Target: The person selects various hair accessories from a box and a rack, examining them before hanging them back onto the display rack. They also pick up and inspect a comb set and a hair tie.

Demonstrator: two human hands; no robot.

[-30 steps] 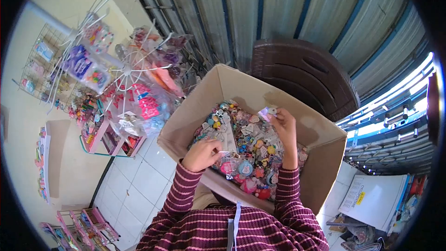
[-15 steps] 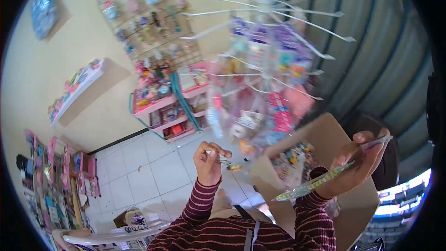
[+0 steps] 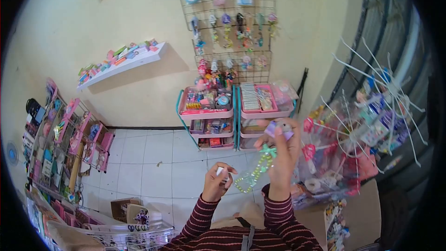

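My right hand (image 3: 282, 158) is raised in front of me, its fingers closed on a packaged beaded strap. The green beads (image 3: 251, 176) of the strap hang in a clear bag below the palm, with a mint-green charm (image 3: 268, 150) at their upper end. A lilac card (image 3: 279, 130) shows by my fingers at the top. To the left, apart from the strap, my left hand (image 3: 216, 183) has its fingers curled around a small white piece (image 3: 223, 173). Its kind is too small to make out.
A white wire rack (image 3: 395, 94) with bagged goods stands close on the right, above a cardboard box (image 3: 364, 209). Two pink trolleys (image 3: 209, 115) stand by the wall under a wire grid (image 3: 227, 42). Pink shelves (image 3: 74, 144) line the left side.
My view has turned right, so the rack now sits at the right edge. My right hand has lifted the strap upright, nearer my left hand.
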